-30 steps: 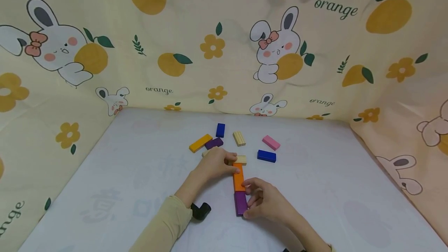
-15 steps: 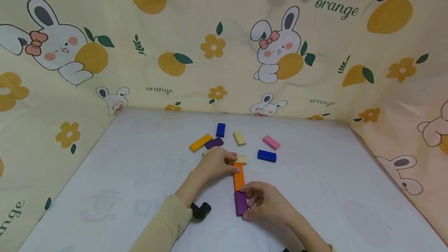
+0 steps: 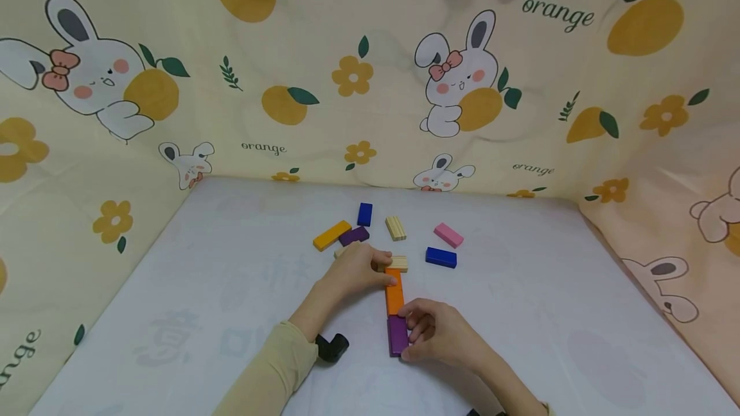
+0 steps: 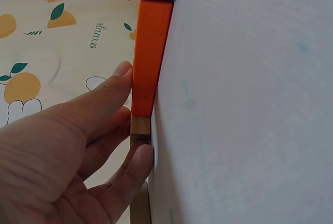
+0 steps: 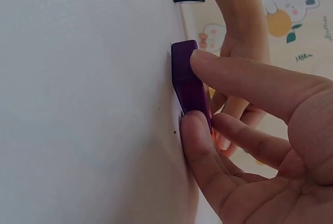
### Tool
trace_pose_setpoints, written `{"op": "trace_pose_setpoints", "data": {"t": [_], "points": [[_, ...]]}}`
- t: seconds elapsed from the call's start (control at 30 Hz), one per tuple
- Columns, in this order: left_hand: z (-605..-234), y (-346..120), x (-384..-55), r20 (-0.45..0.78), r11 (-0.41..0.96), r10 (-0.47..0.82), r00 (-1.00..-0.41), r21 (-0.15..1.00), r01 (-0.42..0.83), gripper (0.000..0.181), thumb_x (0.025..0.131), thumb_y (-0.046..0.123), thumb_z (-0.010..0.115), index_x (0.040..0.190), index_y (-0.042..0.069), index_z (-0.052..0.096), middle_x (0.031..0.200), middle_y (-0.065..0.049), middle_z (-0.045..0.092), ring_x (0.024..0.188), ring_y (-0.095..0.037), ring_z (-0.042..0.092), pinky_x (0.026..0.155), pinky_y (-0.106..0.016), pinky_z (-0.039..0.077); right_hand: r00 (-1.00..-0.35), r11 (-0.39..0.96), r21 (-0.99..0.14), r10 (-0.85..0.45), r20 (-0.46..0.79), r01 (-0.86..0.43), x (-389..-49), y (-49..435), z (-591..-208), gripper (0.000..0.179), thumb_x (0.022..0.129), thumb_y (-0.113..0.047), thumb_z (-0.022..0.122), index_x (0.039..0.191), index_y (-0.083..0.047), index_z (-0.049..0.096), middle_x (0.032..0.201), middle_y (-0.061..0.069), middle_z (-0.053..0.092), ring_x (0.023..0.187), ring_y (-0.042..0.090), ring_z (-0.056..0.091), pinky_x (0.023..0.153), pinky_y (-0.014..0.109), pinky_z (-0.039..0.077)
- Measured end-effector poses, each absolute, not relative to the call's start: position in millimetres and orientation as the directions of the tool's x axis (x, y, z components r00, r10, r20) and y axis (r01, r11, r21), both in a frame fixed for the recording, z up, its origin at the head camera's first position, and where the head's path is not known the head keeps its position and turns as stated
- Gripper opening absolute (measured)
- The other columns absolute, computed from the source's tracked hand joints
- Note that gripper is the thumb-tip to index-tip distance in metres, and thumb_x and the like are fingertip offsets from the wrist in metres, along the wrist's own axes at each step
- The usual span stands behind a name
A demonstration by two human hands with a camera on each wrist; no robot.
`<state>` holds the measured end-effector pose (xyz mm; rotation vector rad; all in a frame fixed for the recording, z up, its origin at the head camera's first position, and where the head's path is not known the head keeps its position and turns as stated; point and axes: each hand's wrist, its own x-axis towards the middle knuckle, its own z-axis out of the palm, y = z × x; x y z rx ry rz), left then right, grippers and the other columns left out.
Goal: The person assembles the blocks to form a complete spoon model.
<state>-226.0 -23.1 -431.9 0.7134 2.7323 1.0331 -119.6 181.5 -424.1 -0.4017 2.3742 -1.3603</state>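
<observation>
An orange block point(image 3: 394, 297) and a purple block point(image 3: 397, 338) lie end to end in a line toward me. A plain wooden block point(image 3: 399, 264) lies crosswise against the orange block's far end. My left hand point(image 3: 354, 271) pinches around that far joint: in the left wrist view the thumb touches the orange block point(image 4: 151, 52), and a curled finger reaches the wooden block point(image 4: 140, 126). My right hand point(image 3: 442, 334) holds the purple block point(image 5: 186, 65) between thumb and fingers from its right side, one fingertip near the seam with the orange block.
Behind the hands lie a yellow block point(image 3: 332, 235), a second purple block point(image 3: 354, 235), blue blocks point(image 3: 365, 214) point(image 3: 441, 257), another wooden block point(image 3: 396, 228) and a pink block point(image 3: 448, 235). One more wooden block point(image 3: 341, 252) is partly hidden by my left hand. A printed cloth point(image 3: 370, 114) stands behind the white table point(image 3: 520, 339).
My right fingertip has shifted slightly toward me, from the orange block's side down to its seam with the purple block. My left hand and the loose blocks have stayed put.
</observation>
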Motion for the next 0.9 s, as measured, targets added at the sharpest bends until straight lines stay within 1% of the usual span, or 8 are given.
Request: {"op": "trace_pose_setpoints", "data": {"t": [0.23,0.33,0.57,0.9], "points": [[-433.2,-23.4,-227.8,0.055,0.661,0.481,-0.875,0.633,0.404,0.044,0.081,0.041,0.080,0.117,0.015,0.074,0.118,0.011,0.068,0.077,-0.009,0.052,0.074,-0.033,0.032,-0.884,0.511,-0.856,-0.430,-0.182,-0.072,-120.6,182.3,-424.7,0.042,0.072,-0.013,0.089,0.104,-0.006,0.063,0.089,0.006,0.062,0.080,0.023,0.059,0.070,0.026,0.052],[-433.3,-23.3,-228.1,0.055,0.664,0.483,-0.874,0.627,0.407,0.044,0.081,0.041,0.080,0.117,0.016,0.075,0.118,0.011,0.068,0.078,-0.008,0.053,0.075,-0.035,0.030,-0.886,0.507,-0.859,-0.424,-0.186,-0.063,-120.5,182.1,-424.7,0.044,0.072,-0.012,0.089,0.106,-0.005,0.062,0.090,0.006,0.062,0.080,0.024,0.059,0.071,0.026,0.052],[-433.0,-22.9,-227.7,0.050,0.661,0.483,-0.874,0.635,0.401,0.044,0.081,0.041,0.080,0.117,0.015,0.074,0.118,0.011,0.068,0.080,-0.008,0.054,0.075,-0.035,0.030,-0.889,0.501,-0.864,-0.416,-0.191,-0.048,-119.9,181.9,-423.8,0.046,0.072,-0.012,0.089,0.107,-0.004,0.061,0.091,0.007,0.061,0.081,0.024,0.059,0.071,0.026,0.052],[-432.9,-22.4,-226.4,0.036,0.663,0.474,-0.880,0.643,0.383,0.044,0.081,0.041,0.080,0.117,0.016,0.074,0.118,0.012,0.068,0.079,-0.010,0.052,0.075,-0.034,0.031,-0.890,0.496,-0.866,-0.417,-0.184,-0.054,-119.7,182.8,-424.1,0.046,0.072,-0.012,0.089,0.107,-0.004,0.060,0.091,0.008,0.060,0.081,0.024,0.059,0.071,0.026,0.052]]}}
